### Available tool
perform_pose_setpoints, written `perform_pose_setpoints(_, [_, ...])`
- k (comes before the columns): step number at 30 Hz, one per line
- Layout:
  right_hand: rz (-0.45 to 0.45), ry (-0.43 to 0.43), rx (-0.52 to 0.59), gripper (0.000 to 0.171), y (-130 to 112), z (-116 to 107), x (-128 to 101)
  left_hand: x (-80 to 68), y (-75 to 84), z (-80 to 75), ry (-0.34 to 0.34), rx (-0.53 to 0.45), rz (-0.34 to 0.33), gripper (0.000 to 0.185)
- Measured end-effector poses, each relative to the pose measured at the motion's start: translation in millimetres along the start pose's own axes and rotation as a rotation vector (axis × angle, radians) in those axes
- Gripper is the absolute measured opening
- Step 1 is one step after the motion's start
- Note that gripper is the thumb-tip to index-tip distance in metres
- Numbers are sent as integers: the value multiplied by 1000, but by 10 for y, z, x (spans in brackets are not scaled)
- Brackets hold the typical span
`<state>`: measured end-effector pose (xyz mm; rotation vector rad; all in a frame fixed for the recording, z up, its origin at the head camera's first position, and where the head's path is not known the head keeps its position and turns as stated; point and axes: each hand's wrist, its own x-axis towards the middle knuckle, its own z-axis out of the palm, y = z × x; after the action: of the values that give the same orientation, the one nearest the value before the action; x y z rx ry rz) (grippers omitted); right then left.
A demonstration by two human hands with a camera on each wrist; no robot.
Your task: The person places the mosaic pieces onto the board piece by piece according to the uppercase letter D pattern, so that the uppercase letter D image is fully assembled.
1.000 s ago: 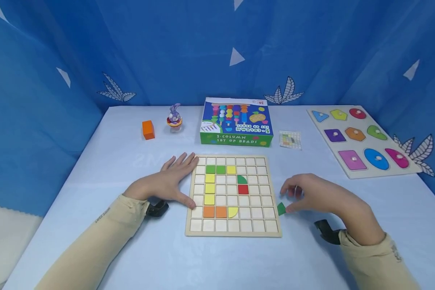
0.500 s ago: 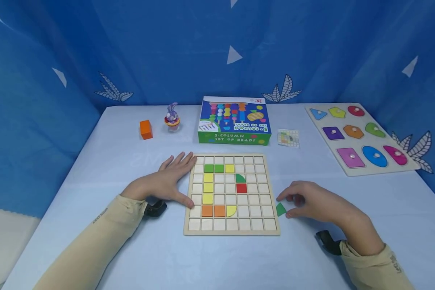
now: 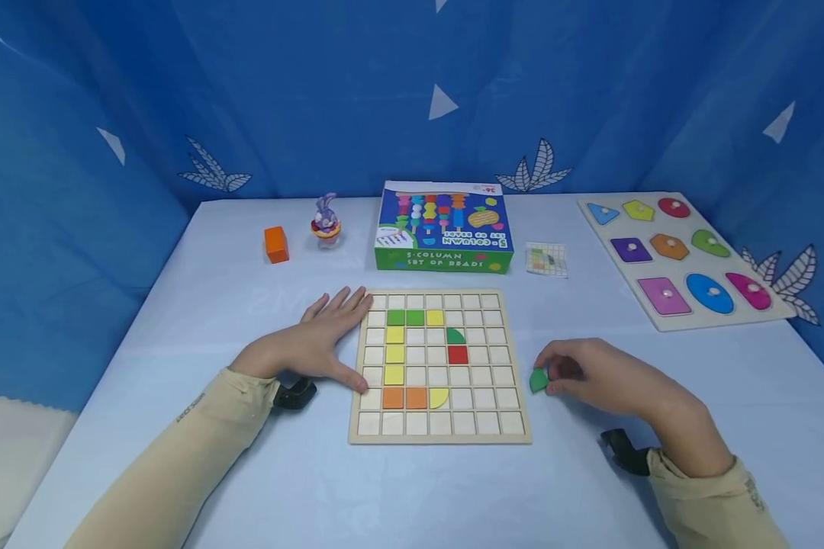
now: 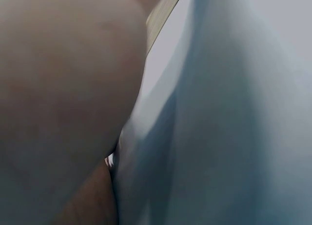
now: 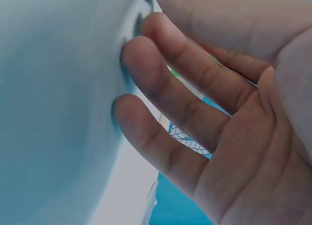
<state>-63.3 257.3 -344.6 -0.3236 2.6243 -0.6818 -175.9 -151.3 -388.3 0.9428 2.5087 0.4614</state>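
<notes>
A wooden grid board lies in the middle of the table in the head view. Green, yellow, orange and red tiles fill some of its cells, among them a red square and a yellow quarter-circle. My left hand rests with spread fingers along the board's left edge. Right of the board, my right hand pinches a green quarter-circle tile between thumb and index finger. In the right wrist view the other fingers are loosely bent close over the table, and only a sliver of green shows at the top.
Behind the board stands a bead-set box, with a small pattern card to its right. A shape puzzle board lies at the back right. An orange block and a rabbit figurine stand at the back left.
The right hand's fingers have closed on the green tile, which has turned and shifted slightly away from the board's right edge. The left hand stays in place.
</notes>
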Motion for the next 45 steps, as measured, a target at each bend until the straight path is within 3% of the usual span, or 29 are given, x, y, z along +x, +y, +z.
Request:
perform_pose_setpoints(8, [-5,3,-11,25,-52,-158,130,-6,-3,-23,5,-9,1,143])
perform_pose_setpoints(18, [7,-173,18,23,-107,-430,476,-4,-11,19,0,-2,-20,145])
perform_pose_setpoints(23, [19,-221,39,23,-141,-503,617,-21,2,9,0,-13,-12,144])
perform_pose_setpoints(36, [3,-213,99,18,-63,-424,696,1,29,-31,2,-6,-2,144])
perform_pose_setpoints(40, [-24,-203,80,18,-90,-384,727,0,26,-27,-1,-7,-7,144])
perform_pose_setpoints(45, [4,-186,59,11,-100,-400,695,-10,39,-7,0,-19,-12,143])
